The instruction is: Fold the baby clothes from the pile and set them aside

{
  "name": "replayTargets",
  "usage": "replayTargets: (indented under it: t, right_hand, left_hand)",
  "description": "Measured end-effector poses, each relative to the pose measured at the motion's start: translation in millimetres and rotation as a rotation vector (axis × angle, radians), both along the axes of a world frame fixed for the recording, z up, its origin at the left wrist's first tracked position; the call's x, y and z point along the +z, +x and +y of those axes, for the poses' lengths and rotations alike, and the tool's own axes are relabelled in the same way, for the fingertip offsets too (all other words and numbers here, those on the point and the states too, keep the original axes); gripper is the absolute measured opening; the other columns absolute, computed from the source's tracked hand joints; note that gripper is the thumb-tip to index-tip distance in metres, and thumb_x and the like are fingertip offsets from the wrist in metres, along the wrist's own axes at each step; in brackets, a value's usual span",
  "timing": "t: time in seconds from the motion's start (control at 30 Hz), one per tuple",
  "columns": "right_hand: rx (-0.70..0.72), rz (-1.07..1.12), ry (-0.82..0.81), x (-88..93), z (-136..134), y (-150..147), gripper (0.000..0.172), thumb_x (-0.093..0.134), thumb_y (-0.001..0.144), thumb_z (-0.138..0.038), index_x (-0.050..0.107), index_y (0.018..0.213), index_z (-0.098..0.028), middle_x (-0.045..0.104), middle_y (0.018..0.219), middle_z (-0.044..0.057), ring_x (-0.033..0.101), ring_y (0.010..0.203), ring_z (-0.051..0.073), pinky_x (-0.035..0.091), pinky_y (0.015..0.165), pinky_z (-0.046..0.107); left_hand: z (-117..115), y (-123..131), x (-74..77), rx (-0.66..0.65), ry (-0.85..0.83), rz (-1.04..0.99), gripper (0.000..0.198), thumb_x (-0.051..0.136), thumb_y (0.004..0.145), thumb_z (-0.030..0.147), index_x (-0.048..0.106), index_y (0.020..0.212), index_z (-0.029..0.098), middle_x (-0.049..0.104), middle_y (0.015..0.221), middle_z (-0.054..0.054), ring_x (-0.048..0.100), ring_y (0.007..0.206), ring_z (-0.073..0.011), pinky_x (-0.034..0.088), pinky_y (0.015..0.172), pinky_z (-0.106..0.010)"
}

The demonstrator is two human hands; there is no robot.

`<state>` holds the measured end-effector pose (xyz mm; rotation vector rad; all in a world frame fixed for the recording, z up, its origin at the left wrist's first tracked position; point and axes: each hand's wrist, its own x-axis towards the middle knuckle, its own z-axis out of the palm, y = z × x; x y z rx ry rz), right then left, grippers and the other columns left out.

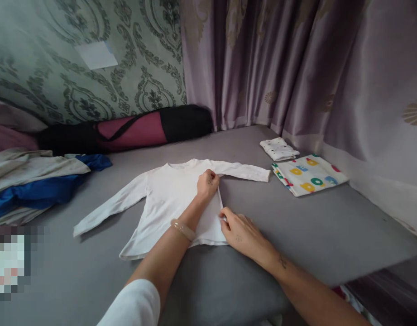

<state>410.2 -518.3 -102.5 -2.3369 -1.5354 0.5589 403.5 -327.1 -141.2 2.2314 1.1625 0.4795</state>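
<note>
A white long-sleeved shirt (174,194) lies spread flat on the grey bed surface, its neckline pointing away from me and both sleeves stretched out sideways. My left hand (208,183), with a pale bangle (183,230) on its wrist, is closed at the shirt's right side near the armpit, pinching the fabric there. Lower down, my right hand (240,230) has its thumb and fingers closed on the same side edge, close to the hem. The fingertips of both hands are partly hidden.
A folded white cloth with colourful shapes (310,175) and a smaller folded white cloth (279,149) lie at the right by the curtain (256,68). Rumpled clothes (35,185) are piled at the left. A long black and maroon bag (133,129) rests against the wall.
</note>
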Motion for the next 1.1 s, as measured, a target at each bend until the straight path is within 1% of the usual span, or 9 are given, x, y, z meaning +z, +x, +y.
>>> replayTargets:
  t: [0.23, 0.4, 0.5, 0.57, 0.67, 0.73, 0.8, 0.97, 1.1]
  right_hand:
    - [0.049, -0.131, -0.1, -0.3, -2.2, -2.3, 0.029, 0.035, 0.095, -0.024, 0.057, 0.114, -0.023, 0.07, 0.087, 0.009, 0.067, 0.081, 0.022, 0.035, 0.065, 0.027]
    - [0.061, 0.012, -0.046, -6.4, -3.6, 8.6, 0.024, 0.04, 0.093, -0.025, 0.061, 0.101, -0.022, 0.069, 0.08, 0.005, 0.064, 0.071, 0.018, 0.032, 0.059, 0.024]
    - [0.08, 0.203, -0.016, -4.1, -2.1, 36.9, 0.023, 0.045, 0.091, -0.032, 0.064, 0.088, -0.021, 0.067, 0.071, 0.001, 0.059, 0.062, 0.014, 0.031, 0.055, 0.022]
    - [0.007, 0.186, 0.05, 2.4, 1.6, 68.1, 0.029, 0.044, 0.091, -0.036, 0.066, 0.086, -0.02, 0.067, 0.071, 0.001, 0.058, 0.064, 0.014, 0.034, 0.057, 0.023]
    - [-0.194, -0.089, 0.096, 14.1, 11.8, 124.2, 0.029, 0.043, 0.092, -0.033, 0.068, 0.093, -0.018, 0.069, 0.085, 0.006, 0.06, 0.074, 0.017, 0.037, 0.064, 0.025]
    - [-0.312, -0.292, 0.033, 17.6, 20.7, 157.0, 0.03, 0.041, 0.093, -0.027, 0.068, 0.104, -0.018, 0.069, 0.098, 0.009, 0.061, 0.086, 0.021, 0.038, 0.071, 0.027]
    - [-0.347, -0.402, -0.067, 15.4, 29.8, 179.3, 0.031, 0.04, 0.094, -0.025, 0.065, 0.111, -0.018, 0.066, 0.107, 0.012, 0.06, 0.096, 0.023, 0.039, 0.075, 0.029]
    - [-0.343, -0.438, -0.251, 0.1, 46.1, 194.1, 0.029, 0.044, 0.094, -0.025, 0.064, 0.111, -0.015, 0.06, 0.116, 0.018, 0.058, 0.106, 0.026, 0.041, 0.082, 0.032]
    - [-0.403, -0.423, -0.238, 1.9, 50.3, 195.3, 0.025, 0.051, 0.088, -0.026, 0.066, 0.104, -0.016, 0.06, 0.117, 0.016, 0.057, 0.106, 0.027, 0.041, 0.083, 0.033]
  left_hand:
    - [-6.7, -1.0, -4.0, -0.002, 0.005, -0.034, 0.017, 0.048, 0.089, 0.033, 0.061, 0.089, 0.022, 0.069, 0.083, -0.003, 0.063, 0.079, -0.0175, 0.042, 0.066, -0.026]
    - [-12.7, -1.9, -6.4, -0.099, 0.163, -0.003, 0.012, 0.048, 0.089, 0.027, 0.059, 0.091, 0.022, 0.066, 0.088, -0.003, 0.061, 0.079, -0.0155, 0.041, 0.067, -0.025]
    - [-15.0, -2.7, -7.5, -0.132, 0.21, 0.011, 0.011, 0.049, 0.089, 0.029, 0.058, 0.092, 0.022, 0.064, 0.093, -0.004, 0.06, 0.081, -0.0155, 0.04, 0.067, -0.024]
    - [-15.7, -3.4, -6.9, -0.142, 0.199, 0.023, 0.011, 0.05, 0.088, 0.029, 0.057, 0.093, 0.022, 0.064, 0.095, -0.004, 0.06, 0.083, -0.0156, 0.04, 0.067, -0.024]
    - [-16.3, -4.4, -4.1, -0.147, 0.171, 0.027, 0.01, 0.051, 0.087, 0.027, 0.057, 0.094, 0.022, 0.063, 0.096, -0.004, 0.06, 0.084, -0.0155, 0.041, 0.067, -0.024]
    - [-16.4, -5.0, -2.1, -0.15, 0.155, 0.022, 0.01, 0.052, 0.087, 0.026, 0.057, 0.094, 0.022, 0.063, 0.096, -0.004, 0.06, 0.084, -0.0156, 0.041, 0.068, -0.025]
    - [-16.3, -5.7, -1.0, -0.151, 0.146, 0.009, 0.01, 0.05, 0.088, 0.027, 0.058, 0.092, 0.021, 0.063, 0.095, -0.004, 0.06, 0.084, -0.0158, 0.041, 0.069, -0.025]
    - [-14.7, -6.8, -3.6, -0.167, 0.166, -0.023, 0.014, 0.046, 0.087, 0.019, 0.06, 0.089, 0.02, 0.064, 0.091, -0.005, 0.06, 0.083, -0.0161, 0.042, 0.07, -0.025]
    - [-14.0, -5.9, -7.7, -0.174, 0.176, -0.023, 0.02, 0.045, 0.087, 0.016, 0.063, 0.093, 0.021, 0.062, 0.096, -0.005, 0.06, 0.087, -0.0166, 0.044, 0.073, -0.025]
